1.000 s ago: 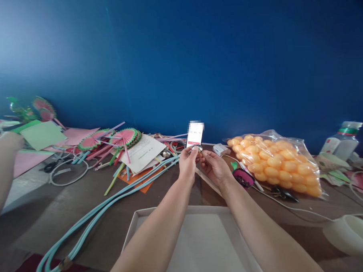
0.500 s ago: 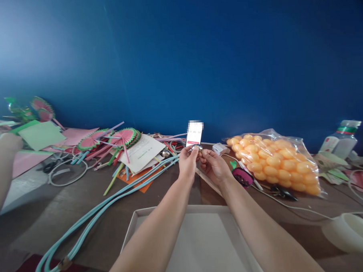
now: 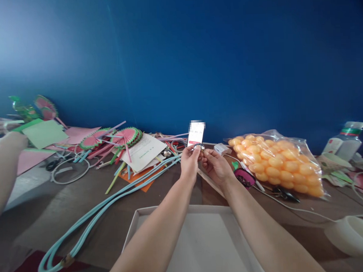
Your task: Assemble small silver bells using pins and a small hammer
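Note:
My left hand [image 3: 189,163] is closed on a small, shiny silver rounded piece [image 3: 199,147], its thumb lying along the near side. From the right, my right hand [image 3: 216,165] meets it with thumb and fingers pinched together at the piece's edge. The fingers cover the piece's lower part, and whatever else the right fingertips hold is too small to make out. Just behind the hands stands a lit phone [image 3: 195,134]. To the left, a similar shiny silver ball [image 3: 167,152] lies by some papers.
A white tray [image 3: 201,239] lies under my forearms. Looped pale-blue tubing [image 3: 103,204], watermelon-coloured paper fans [image 3: 128,137] and papers are at left; a bag of orange balls [image 3: 279,164], a pink-and-black container [image 3: 245,177] and a white roll [image 3: 351,235] are at right. Another person's arm [image 3: 5,171] reaches in.
The view has shifted slightly, so the table things appear a little further right. Both hands keep their hold at the silver piece, more of which shows above the fingers.

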### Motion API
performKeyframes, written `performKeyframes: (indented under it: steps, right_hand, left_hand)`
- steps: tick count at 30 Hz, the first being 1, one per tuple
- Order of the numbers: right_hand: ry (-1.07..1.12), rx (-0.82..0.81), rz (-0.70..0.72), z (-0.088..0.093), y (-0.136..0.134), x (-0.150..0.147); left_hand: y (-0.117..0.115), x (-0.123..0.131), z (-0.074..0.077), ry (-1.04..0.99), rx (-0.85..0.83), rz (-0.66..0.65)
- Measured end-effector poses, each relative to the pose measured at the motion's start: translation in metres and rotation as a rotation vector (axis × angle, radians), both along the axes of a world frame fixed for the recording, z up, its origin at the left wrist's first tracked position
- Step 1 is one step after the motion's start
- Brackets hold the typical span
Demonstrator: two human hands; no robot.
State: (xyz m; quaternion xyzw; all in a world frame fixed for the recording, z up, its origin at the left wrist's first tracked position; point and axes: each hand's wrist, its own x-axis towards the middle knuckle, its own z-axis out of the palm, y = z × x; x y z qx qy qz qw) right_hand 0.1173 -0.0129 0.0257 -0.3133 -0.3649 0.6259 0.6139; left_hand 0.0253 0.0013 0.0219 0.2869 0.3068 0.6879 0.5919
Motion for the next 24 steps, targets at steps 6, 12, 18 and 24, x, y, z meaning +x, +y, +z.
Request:
performKeyframes:
  steps: [6,12,18,24]
  right_hand:
    - [0.006,0.012,-0.004,-0.0004,-0.0003,-0.0006]
    - [0.003,0.02,-0.021,-0.0004,0.0002,-0.0017]
    - [0.036,0.022,-0.015,-0.0007,0.0001,-0.0021]
    - [0.03,0.033,-0.02,-0.0007,-0.0003,-0.003]
  left_hand:
    - [-0.0008,0.0006,0.0011,-0.005,-0.005,0.002]
    - [-0.0004,0.001,0.0001,0.0,0.0,0.006]
    - [-0.0006,0.0008,0.0005,-0.018,0.005,-0.001]
    - [0.0002,0.0008,-0.0005,-0.02,0.011,-0.003]
